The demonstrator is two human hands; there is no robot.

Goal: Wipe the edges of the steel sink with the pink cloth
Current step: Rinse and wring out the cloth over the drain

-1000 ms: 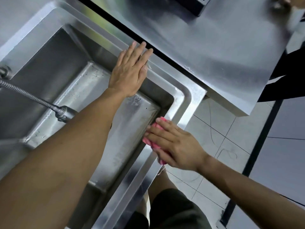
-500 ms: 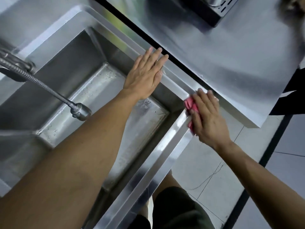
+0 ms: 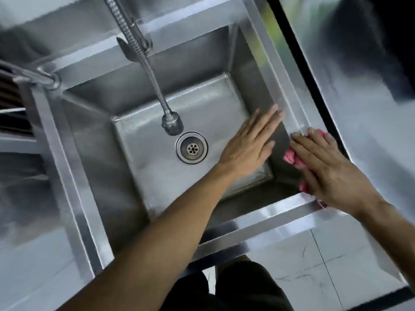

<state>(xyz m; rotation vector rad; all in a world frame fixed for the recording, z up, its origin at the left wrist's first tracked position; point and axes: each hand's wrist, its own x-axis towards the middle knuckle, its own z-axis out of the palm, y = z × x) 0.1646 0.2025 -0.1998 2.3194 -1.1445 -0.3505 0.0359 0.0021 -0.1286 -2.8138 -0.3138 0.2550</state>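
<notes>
We look straight down into the steel sink (image 3: 265,217), our two bare forearms reaching in from the near side. Our left hand (image 3: 249,147) stretches across the basin with its fingers straight and close together, released and gripping nothing, its fingertips up by the sink's right wall; whether they touch the steel we cannot tell. Our right hand (image 3: 325,167) lies palm down on the pink cloth (image 3: 290,157), fingers nearly straight, pressing it flat rather than clenching it. The cloth sits on the right edge of the sink near the front right corner, showing pink at the fingertips and beside the palm. A flexible faucet (image 3: 171,122) hangs over the drain (image 3: 192,148) in the basin floor.
</notes>
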